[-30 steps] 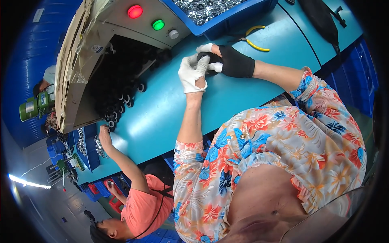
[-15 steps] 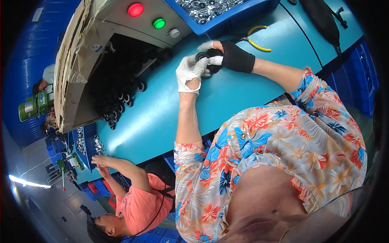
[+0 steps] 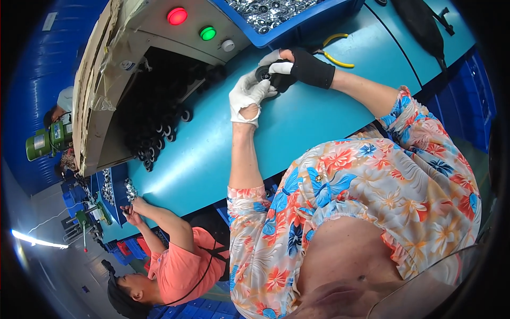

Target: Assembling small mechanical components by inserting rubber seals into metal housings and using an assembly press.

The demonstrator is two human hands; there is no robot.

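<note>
Both my hands are together over the teal worktop, around a small black wheel point(image 3: 264, 73) with a pale dot at its centre. My left hand point(image 3: 246, 98), in a white glove with the wrist part bare, grips the wheel from the left and below. My right hand point(image 3: 312, 68) wears a black glove with white coverings on thumb and finger. Its fingers close on the wheel from the right, the thumb lying across the wheel's edge. A dark shape under the right hand may be a second wheel or the glove; I cannot tell.
Yellow-handled pliers point(image 3: 340, 62) lie right of my hands. Behind stands a blue bin point(image 3: 260, 40) of shiny metal parts. At left, black wheels point(image 3: 159, 130) spill from a machine point(image 3: 106, 69) with red and green lamps. A co-worker point(image 3: 183, 263) in a salmon shirt works at lower left.
The wheel has tilted, so its round face now shows more fully. My right hand has moved slightly up and left. The co-worker's hands have lowered and hold a small dark thing.
</note>
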